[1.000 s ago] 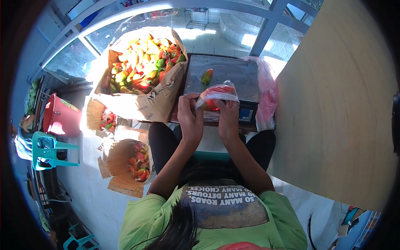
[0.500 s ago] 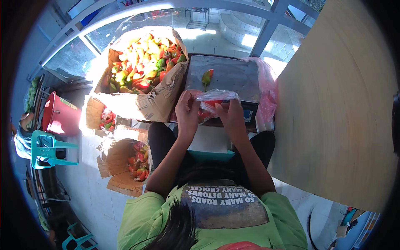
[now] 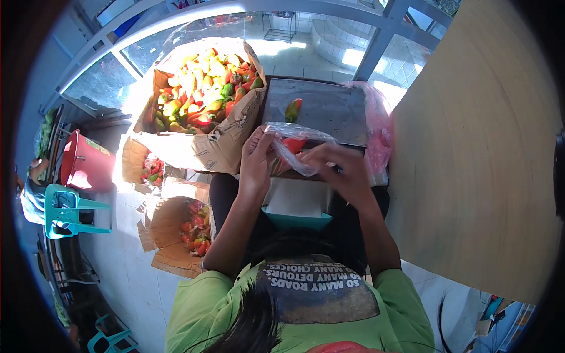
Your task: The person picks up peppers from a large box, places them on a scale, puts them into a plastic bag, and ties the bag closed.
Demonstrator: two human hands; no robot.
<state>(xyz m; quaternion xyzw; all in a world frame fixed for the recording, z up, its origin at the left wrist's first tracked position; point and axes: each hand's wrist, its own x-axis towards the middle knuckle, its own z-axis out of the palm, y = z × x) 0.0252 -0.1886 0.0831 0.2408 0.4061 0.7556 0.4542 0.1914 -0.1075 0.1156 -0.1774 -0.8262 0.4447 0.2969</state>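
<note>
Left hand (image 3: 255, 154) pinches the clear bag (image 3: 301, 131); the blurred right hand's (image 3: 347, 170) grip I cannot tell. Bagging red pepper (image 3: 293, 145) seems in hand, calling for a firm hold at left

left fingers (image 3: 256, 141) pinch a clear bag (image 3: 286, 156) holding red pepper (image 3: 293, 145), near a carton (image 3: 206, 149) of peppers (image 3: 200, 88).

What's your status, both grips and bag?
Left grip pinching clear bag; right grip blurred beside it, contact unclear. Red pepper in bag. Loose pepper on scale, beyond bag.
</note>
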